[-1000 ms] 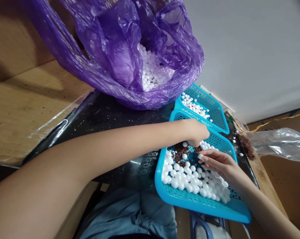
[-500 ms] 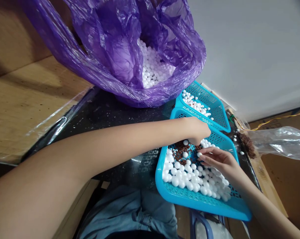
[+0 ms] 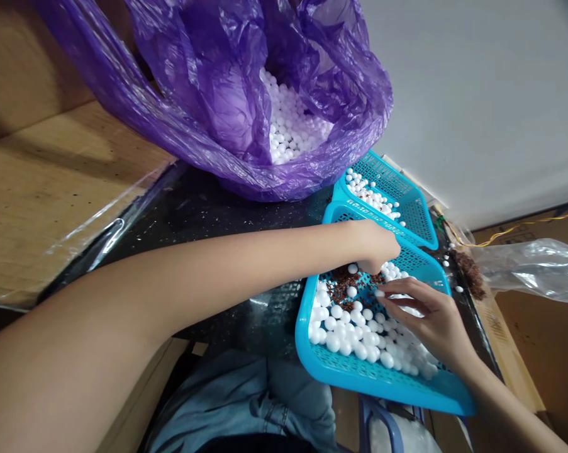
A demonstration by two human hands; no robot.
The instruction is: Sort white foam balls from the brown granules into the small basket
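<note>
A blue plastic basket (image 3: pixel 359 376) near me holds many white foam balls (image 3: pixel 354 336) and a patch of small red-brown bits (image 3: pixel 340 286). My left hand (image 3: pixel 373 245) reaches across into the far part of this basket, its fingers curled down and hidden from view. Over the balls on the right side lies my right hand (image 3: pixel 428 314), fingertips pinching one white ball at the edge of the red-brown patch.
A second blue basket (image 3: pixel 413 217) with fewer white balls stands just behind. A big purple plastic bag (image 3: pixel 194 94) full of white balls sits at the back on the dark tabletop (image 3: pixel 208 214). Clear plastic (image 3: pixel 533 267) lies right; red-brown bits (image 3: pixel 467 274) are spilled there.
My right hand has shifted slightly forward and closed its fingertips on a ball. The left hand has stayed in place. The view has tilted a little.
</note>
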